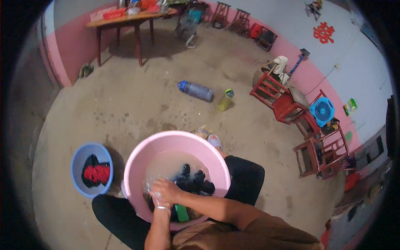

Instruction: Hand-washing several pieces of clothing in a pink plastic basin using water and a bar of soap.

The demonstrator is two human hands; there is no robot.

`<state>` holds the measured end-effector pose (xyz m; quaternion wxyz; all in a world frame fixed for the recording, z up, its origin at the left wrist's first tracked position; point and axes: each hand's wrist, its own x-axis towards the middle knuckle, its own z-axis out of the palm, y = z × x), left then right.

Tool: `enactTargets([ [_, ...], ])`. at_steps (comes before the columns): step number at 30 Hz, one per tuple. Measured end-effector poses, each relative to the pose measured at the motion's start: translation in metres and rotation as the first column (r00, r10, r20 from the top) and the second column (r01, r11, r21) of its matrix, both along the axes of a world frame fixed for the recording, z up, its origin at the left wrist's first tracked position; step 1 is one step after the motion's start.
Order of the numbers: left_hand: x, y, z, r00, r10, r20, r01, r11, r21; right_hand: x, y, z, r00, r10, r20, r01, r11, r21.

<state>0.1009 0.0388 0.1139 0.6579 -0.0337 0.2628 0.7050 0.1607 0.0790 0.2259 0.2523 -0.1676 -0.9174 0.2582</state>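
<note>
A large pink plastic basin (176,135) stands between my knees, holding cloudy water and dark wet cloth (195,184). Over its left part, my right hand (170,190) and my left hand (157,197) are pressed together, wet and with some suds on them. A bracelet circles the left wrist. The fingers overlap, so whether anything is held between them cannot be told. Just below the hands, a green block-like object (182,213) lies at the basin's near side. To the left, a smaller blue basin (75,167) holds red and dark cloth (97,174).
Beyond the pink basin, a grey bottle with a blue cap (196,90) lies on the concrete floor beside a yellow-green bottle (225,100). Red wooden chairs (286,106) and a blue fan (322,111) line the right wall. A wooden table (137,15) stands at the upper left.
</note>
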Motion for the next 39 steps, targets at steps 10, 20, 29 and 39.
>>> enactTargets([
  [10,0.003,0.007,0.023,0.979,0.171,-0.108,-0.194,0.943,-0.27,-0.014,0.003,-0.016,0.813,-0.567,0.133,0.57,0.726,-0.385],
  [20,-0.016,0.007,0.063,0.951,0.297,0.09,-0.282,0.947,-0.151,-0.027,0.0,0.004,0.941,-0.334,0.059,0.339,0.927,-0.161],
  [29,0.018,0.005,0.057,0.975,0.102,0.199,-0.085,0.992,-0.094,0.002,-0.009,0.01,0.986,-0.066,0.156,0.076,0.996,-0.055],
  [39,0.037,-0.003,0.048,0.954,-0.095,0.284,0.15,0.973,-0.178,-0.01,-0.014,-0.016,0.824,-0.346,0.449,0.446,0.884,-0.137],
])
